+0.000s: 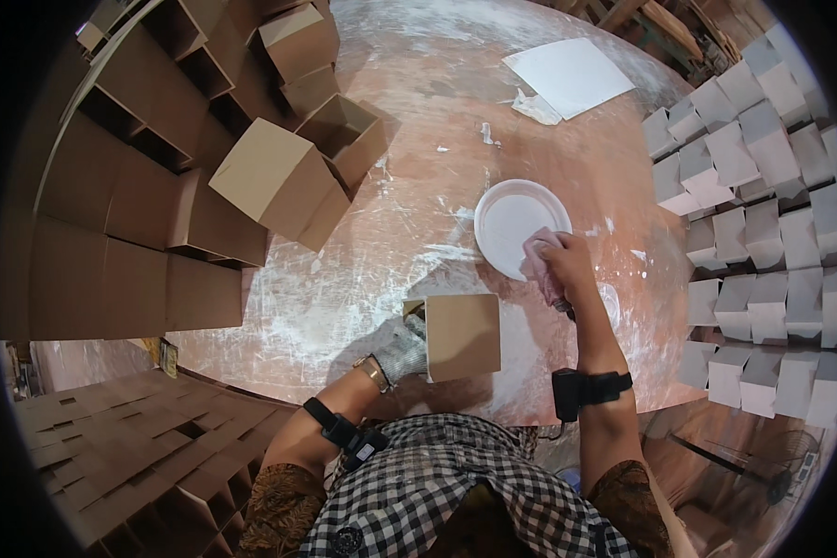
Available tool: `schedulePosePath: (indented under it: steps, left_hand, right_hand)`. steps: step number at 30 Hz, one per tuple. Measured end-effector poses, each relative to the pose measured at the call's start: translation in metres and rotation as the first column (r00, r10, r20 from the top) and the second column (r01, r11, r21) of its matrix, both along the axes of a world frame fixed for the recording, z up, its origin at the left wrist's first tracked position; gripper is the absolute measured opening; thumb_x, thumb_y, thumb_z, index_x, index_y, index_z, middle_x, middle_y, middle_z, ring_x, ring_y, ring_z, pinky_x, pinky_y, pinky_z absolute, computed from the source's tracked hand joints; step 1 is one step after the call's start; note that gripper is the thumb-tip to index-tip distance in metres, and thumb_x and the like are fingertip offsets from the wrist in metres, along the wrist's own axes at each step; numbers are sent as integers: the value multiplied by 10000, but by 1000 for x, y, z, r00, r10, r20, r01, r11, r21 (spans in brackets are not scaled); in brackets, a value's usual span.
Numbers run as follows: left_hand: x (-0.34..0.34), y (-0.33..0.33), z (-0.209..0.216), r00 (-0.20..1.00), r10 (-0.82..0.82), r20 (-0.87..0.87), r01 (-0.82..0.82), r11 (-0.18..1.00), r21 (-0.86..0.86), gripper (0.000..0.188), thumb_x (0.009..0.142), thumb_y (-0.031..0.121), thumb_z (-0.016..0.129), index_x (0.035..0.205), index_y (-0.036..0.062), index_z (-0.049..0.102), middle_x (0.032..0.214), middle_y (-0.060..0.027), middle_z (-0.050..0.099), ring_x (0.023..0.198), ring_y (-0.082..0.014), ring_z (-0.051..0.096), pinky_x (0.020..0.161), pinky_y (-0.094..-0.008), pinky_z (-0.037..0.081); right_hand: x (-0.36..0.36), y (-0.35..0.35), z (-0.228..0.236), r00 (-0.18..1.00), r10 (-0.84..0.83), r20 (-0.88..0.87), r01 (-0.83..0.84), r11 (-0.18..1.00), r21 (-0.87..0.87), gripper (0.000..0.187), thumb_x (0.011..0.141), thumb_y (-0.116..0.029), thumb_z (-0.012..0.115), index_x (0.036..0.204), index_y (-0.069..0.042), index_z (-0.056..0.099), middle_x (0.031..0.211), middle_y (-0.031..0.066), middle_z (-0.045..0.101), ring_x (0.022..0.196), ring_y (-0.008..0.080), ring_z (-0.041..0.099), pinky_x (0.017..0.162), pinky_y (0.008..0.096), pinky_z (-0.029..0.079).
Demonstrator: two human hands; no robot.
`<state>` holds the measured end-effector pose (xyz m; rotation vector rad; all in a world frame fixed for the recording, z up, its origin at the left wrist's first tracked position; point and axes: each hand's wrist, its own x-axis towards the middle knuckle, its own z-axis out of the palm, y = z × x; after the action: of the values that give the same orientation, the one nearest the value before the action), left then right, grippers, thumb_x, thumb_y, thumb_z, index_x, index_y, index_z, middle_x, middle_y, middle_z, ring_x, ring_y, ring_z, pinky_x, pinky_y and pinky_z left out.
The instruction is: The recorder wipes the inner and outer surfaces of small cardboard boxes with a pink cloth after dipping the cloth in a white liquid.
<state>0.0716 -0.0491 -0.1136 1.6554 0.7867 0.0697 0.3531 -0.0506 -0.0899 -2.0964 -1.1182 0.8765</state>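
Note:
My left hand (410, 349), in a grey knit glove, is at the left side of a small brown cardboard box (464, 335) and holds it close in front of me. Some of that hand's fingers are hidden at the box's edge. My right hand (569, 265) is bare and closed round a crumpled pink cloth (540, 249). The cloth is over the lower right rim of a shallow white dish (502, 219). Something small and dark sticks out below my right fist; its kind is unclear.
Brown boxes (279, 177) are stacked at the left, with more (139, 428) at the lower left. Rows of white boxes (767, 223) stand at the right. A white sheet (570, 76) lies far back on the stained table (409, 214). A fan (786, 470) is at the lower right.

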Motion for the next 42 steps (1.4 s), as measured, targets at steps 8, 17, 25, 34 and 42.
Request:
schedulePosePath:
  steps: [8,17,25,34,42]
  left_hand:
    - [-1,-1,2,1000,22,-12,-22,1000,-19,543,811,241,649,1278,59,442,1284,-80,489,1186,-202,460,996,-320,360]
    - [1,-2,3,1000,-5,-15,6,1000,26,541,812,236,654,1276,57,441,1274,-75,495,1176,-197,465,993,-316,362]
    - [3,0,1,997,-75,-13,76,990,122,534,822,244,640,1278,56,436,1266,-75,499,1164,-193,472,985,-314,369]
    - [-1,-6,1,984,-138,-112,163,952,258,527,832,254,625,1280,55,430,1258,-75,505,1151,-188,480,977,-310,376]
    - [13,-4,2,965,-202,-168,253,886,389,521,842,262,611,1282,55,425,1250,-75,509,1139,-184,487,970,-307,382]
  right_hand:
    - [20,-24,-10,470,-162,-868,369,929,26,335,809,-96,587,1079,92,524,913,158,617,749,217,634,672,313,547]
    - [-12,-62,8,394,159,-905,247,930,271,442,753,-183,658,1093,68,528,991,129,619,858,193,623,804,314,511]
    - [-102,-90,39,911,410,29,-408,892,194,241,706,-170,634,928,-79,648,877,113,638,746,265,628,623,345,501]
    - [-127,-135,42,901,237,363,-305,941,145,174,724,-119,602,896,-114,629,803,118,584,666,298,609,572,386,485]
    - [-100,-71,18,879,-78,470,-87,944,318,201,721,-63,590,903,-116,658,761,129,607,644,275,616,579,336,500]
